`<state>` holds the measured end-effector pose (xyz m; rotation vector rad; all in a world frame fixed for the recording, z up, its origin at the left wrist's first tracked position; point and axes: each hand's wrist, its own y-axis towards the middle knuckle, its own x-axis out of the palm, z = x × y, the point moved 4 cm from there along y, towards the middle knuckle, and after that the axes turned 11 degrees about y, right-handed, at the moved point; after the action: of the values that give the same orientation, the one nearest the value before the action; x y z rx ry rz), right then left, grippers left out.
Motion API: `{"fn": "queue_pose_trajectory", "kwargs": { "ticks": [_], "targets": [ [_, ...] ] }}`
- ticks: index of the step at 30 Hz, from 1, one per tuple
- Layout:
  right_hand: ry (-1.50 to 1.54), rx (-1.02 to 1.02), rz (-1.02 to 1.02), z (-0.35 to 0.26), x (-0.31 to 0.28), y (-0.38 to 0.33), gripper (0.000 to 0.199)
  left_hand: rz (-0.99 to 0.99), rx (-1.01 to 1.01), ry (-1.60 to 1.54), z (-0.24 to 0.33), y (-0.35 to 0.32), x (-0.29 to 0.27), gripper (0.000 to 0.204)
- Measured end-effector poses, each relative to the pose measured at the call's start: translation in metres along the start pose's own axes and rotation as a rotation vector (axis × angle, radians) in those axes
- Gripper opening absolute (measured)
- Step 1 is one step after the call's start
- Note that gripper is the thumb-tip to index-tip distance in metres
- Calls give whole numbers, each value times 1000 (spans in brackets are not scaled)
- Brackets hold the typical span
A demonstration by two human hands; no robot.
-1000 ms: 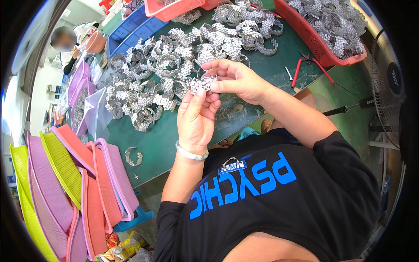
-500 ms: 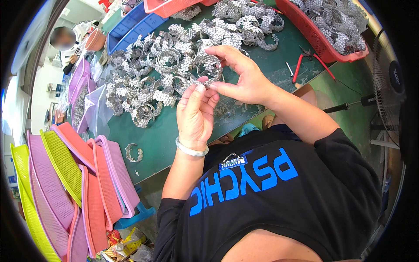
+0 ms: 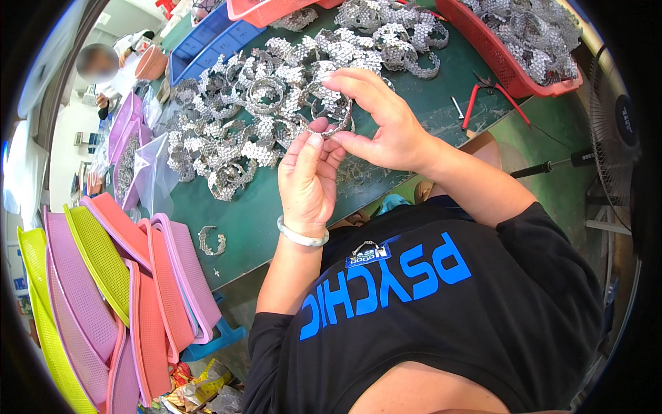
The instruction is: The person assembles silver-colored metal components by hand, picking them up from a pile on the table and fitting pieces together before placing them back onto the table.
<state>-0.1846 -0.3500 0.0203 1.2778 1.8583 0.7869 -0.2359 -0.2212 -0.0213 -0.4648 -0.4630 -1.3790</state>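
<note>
Between my two hands is a curved silver openwork metal band (image 3: 345, 124), bent like a cuff bracelet. My left hand (image 3: 308, 179) pinches its near end between thumb and fingertips. My right hand (image 3: 394, 134) has its thumb on the same near edge and its index finger arched over the far side. Just behind the hands spreads a heap of similar silver bands (image 3: 265, 141), many curled into rings. A single curved band (image 3: 212, 241) lies apart on the green table (image 3: 255, 224), toward the left near edge.
Red-handled pliers (image 3: 471, 109) lie at the right, near a red basket (image 3: 476, 52) full of bands. Blue bins (image 3: 221, 52) stand at the back. Stacked coloured baskets (image 3: 103, 276) crowd the left. A fan (image 3: 614, 131) stands far right; another person (image 3: 103, 100) is at far left.
The held band has turned between my fingers and now shows more edge-on. My right hand has shifted slightly. At far left, the other person has moved an arm.
</note>
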Motion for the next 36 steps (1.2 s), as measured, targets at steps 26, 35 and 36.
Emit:
{"fn": "queue_pose_trajectory", "kwargs": {
  "ticks": [26,35,36],
  "targets": [
    [902,709,-10,28,7,-11,58,41,-97,69,1,-6,-2,12],
    [1108,849,-35,31,8,-15,53,0,-58,76,7,-9,5,9],
    [1129,861,-32,31,9,-15,53,0,-58,76,7,-10,6,9]
  ]
}}
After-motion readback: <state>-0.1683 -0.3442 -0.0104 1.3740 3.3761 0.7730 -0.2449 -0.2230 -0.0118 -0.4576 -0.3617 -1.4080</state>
